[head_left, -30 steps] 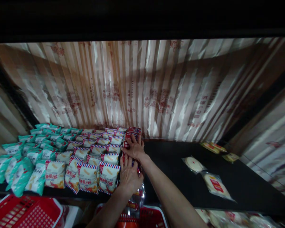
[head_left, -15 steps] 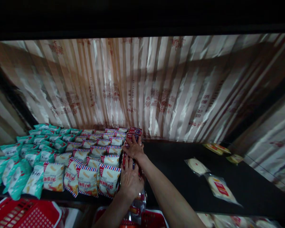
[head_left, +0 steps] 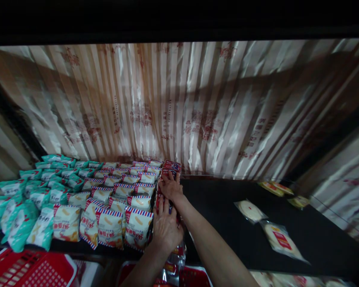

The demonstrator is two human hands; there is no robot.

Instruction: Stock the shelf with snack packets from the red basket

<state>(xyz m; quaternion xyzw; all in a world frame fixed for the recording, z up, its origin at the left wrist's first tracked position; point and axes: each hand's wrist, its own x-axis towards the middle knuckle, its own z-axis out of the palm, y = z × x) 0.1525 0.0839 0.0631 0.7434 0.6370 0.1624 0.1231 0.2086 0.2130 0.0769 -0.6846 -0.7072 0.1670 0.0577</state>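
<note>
My right hand (head_left: 171, 188) lies with its fingers spread over a row of dark red printed packets (head_left: 172, 166) on the black shelf. Nearer to me, my left hand (head_left: 166, 231) rests on the same row, fingers stretched forward and close behind the right one. Both hands are open, pressing from above, and cover most of the packets. Below my left wrist, a shiny clear wrapper (head_left: 176, 261) hangs near the shelf edge. Just left of my hands stand white snack bags (head_left: 137, 225) with red and blue striped tops, in several rows.
Teal snack bags (head_left: 22, 223) fill the shelf's left end. On the black shelf (head_left: 215, 215) to the right lie clear packs of round white flatbread (head_left: 279, 238) and yellow packets (head_left: 275, 188). Red baskets (head_left: 44, 269) stand below the front edge. A printed curtain (head_left: 179, 99) hangs behind.
Both hands stay on the dark red packets and have shifted slightly right in view. The packets under the right fingers now look more evenly lined up. The camera has moved a little.
</note>
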